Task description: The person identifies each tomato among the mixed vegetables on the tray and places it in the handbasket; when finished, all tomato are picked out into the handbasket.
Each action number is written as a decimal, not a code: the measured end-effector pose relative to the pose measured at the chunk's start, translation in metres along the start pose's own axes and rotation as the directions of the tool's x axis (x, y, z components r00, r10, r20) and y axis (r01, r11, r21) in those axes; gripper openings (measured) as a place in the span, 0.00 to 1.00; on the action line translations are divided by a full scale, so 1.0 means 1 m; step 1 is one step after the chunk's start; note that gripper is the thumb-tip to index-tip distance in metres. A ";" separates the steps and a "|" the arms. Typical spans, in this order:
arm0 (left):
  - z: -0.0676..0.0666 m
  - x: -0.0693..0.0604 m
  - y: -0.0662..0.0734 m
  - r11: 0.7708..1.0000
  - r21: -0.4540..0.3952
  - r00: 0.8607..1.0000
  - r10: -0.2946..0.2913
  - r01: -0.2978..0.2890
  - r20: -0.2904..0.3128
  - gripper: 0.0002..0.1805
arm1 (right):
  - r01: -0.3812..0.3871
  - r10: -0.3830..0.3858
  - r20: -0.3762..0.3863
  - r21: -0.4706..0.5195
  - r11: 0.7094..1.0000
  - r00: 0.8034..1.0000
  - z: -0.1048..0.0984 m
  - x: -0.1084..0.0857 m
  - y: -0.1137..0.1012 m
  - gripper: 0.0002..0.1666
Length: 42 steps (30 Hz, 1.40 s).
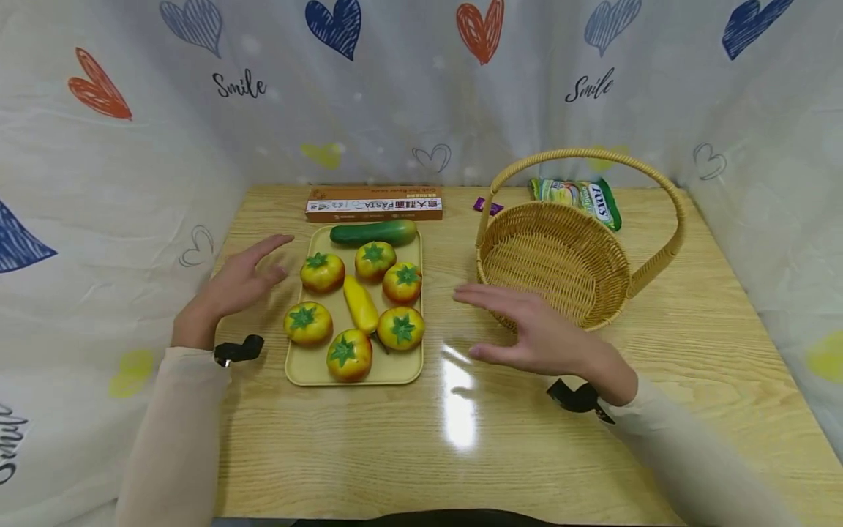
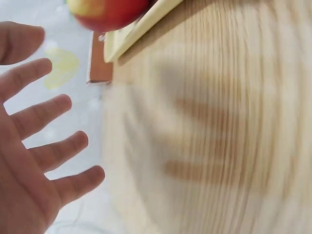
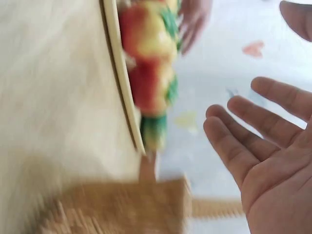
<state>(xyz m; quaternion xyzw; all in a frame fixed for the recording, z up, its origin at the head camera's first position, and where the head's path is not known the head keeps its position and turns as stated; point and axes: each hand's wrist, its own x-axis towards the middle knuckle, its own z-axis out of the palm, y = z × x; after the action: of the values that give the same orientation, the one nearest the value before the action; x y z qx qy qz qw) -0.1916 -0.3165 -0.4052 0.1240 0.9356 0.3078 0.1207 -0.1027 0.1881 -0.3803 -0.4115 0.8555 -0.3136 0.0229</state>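
Observation:
A pale yellow tray (image 1: 299,369) lies on the table, bearing several red-and-yellow tomatoes (image 1: 350,356) with green tops, a yellow eggplant-shaped vegetable (image 1: 360,304) and a green cucumber (image 1: 373,233). Just left of the tray hovers my left hand (image 1: 240,282), fingers extended and holding nothing. My right hand (image 1: 536,329) is in the air before the wicker basket (image 1: 553,249), overlapping its near left rim in the head view; its fingers are straight and nothing is in them. In the right wrist view the tomatoes (image 3: 148,31) look blurred beside the right hand (image 3: 278,146).
Behind the tray lies a brown pasta box (image 1: 374,204). A green Fox's candy bag (image 1: 579,199) and a small purple packet (image 1: 488,206) lie behind the basket, whose tall handle (image 1: 586,153) arches up. A heart-printed curtain (image 1: 395,110) surrounds the wooden table (image 1: 369,454).

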 end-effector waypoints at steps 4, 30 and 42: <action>0.010 0.019 -0.001 0.999 -0.029 1.000 -0.014 0.014 0.013 0.37 | 0.029 -0.030 0.032 0.059 0.998 0.999 0.027 0.018 0.001 0.45; 0.011 0.041 0.002 0.982 0.176 0.977 -0.098 0.065 0.189 0.44 | -0.063 0.050 0.093 0.137 0.989 0.994 0.090 0.076 0.017 0.41; 0.013 0.047 0.000 0.984 0.167 0.976 -0.096 0.063 0.195 0.44 | 0.020 -0.022 0.012 0.184 0.983 1.000 0.062 0.071 0.003 0.38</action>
<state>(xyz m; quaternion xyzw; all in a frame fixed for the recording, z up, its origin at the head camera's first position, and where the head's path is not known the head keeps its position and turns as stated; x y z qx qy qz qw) -0.2322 -0.2947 -0.4219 0.1261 0.9444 0.2124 0.2171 -0.1333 0.1060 -0.4157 -0.4187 0.8183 -0.3887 0.0633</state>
